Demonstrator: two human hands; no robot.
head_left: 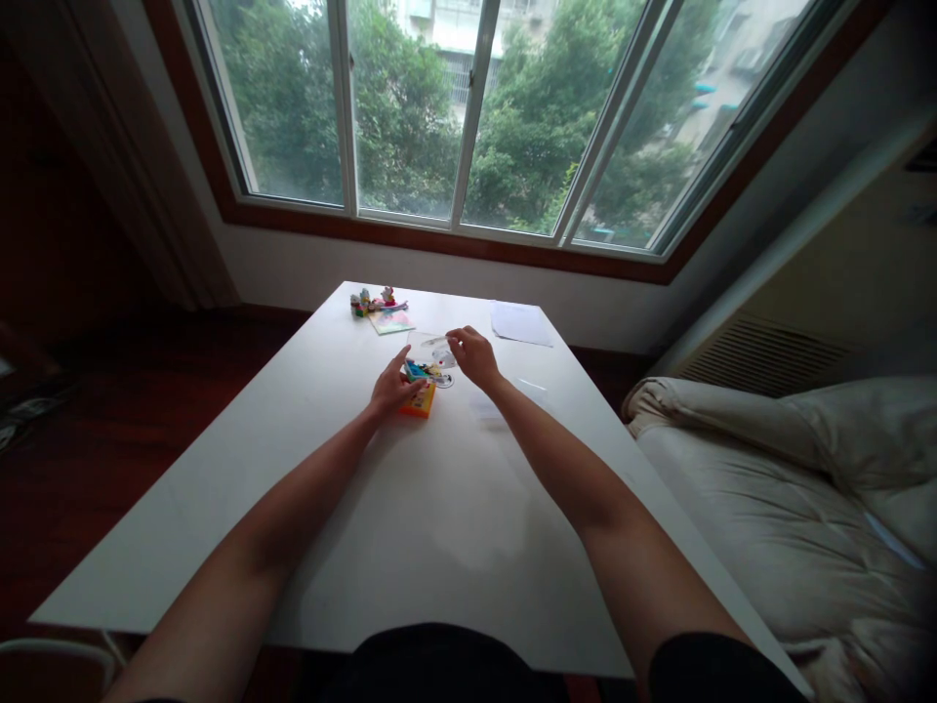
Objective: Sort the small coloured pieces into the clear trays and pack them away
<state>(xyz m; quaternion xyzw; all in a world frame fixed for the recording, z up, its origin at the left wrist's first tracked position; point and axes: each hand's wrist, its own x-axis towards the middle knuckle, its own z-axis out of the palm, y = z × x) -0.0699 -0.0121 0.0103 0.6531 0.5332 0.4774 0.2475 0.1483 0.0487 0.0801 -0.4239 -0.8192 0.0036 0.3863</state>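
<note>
Near the middle of the white table (410, 527), my left hand (393, 388) grips a small orange box (419, 402) at its side, thumb and index finger apart around it. Blue, yellow and other small coloured pieces (419, 371) show at the far end of the box; their kind is too small to tell. My right hand (474, 356) pinches a thin clear plastic piece (440, 353) between thumb and fingers, just above and beyond the box. Whether it is a bag or a lid I cannot tell.
Small colourful toy figures (364, 303) stand at the far left of the table beside a printed card (391, 320). White paper sheets (521, 323) lie at the far right. A clear sheet (531, 392) lies under my right forearm. Right of the table is a padded beige seat (732, 498).
</note>
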